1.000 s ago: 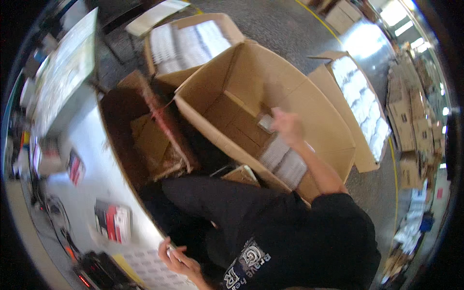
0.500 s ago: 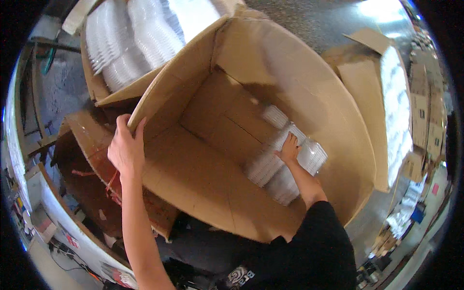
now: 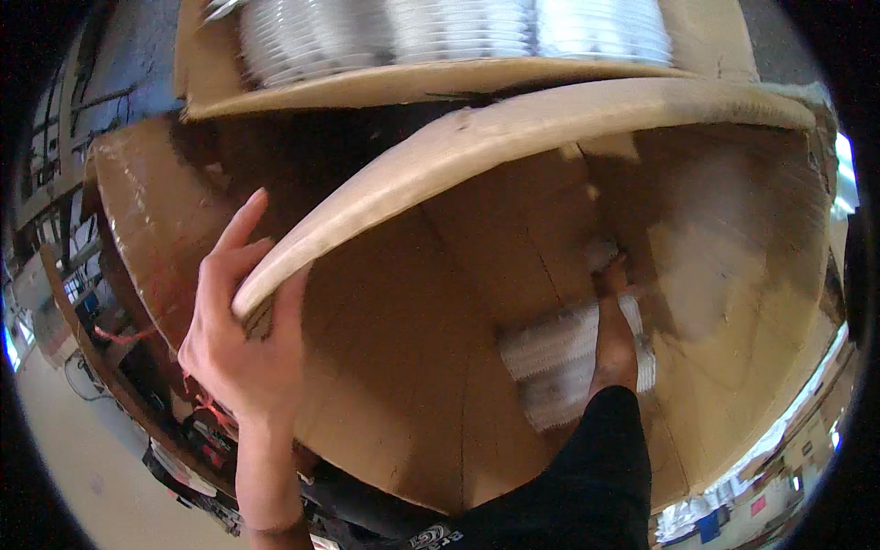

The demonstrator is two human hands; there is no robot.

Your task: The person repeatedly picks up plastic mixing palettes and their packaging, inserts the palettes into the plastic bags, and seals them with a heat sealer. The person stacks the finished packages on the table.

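Observation:
A large, deep cardboard box (image 3: 403, 367) opens in front of me. My left hand (image 3: 243, 330) grips its rim, the thumb inside and the fingers outside, with one finger raised. Deep in the box, stacks of white, ridged, thin plastic-looking pieces (image 3: 555, 357) lie on the bottom, partly hidden by my right arm. My right hand (image 3: 614, 275) reaches past them to a small white piece or stack (image 3: 601, 251). Blur and shadow hide its fingers, so I cannot see whether it holds anything.
Behind the rim, another cardboard box (image 3: 367, 92) holds rows of similar white stacks (image 3: 458, 32). An opened cardboard box (image 3: 137, 220) with red string (image 3: 128, 336) sits at the left. White material (image 3: 701, 513) lies outside at the lower right.
My view has leaned in over the box, so its rim looks closer. My right hand has gone from the top of the larger stacks to the small one beyond. My left hand stays on the rim.

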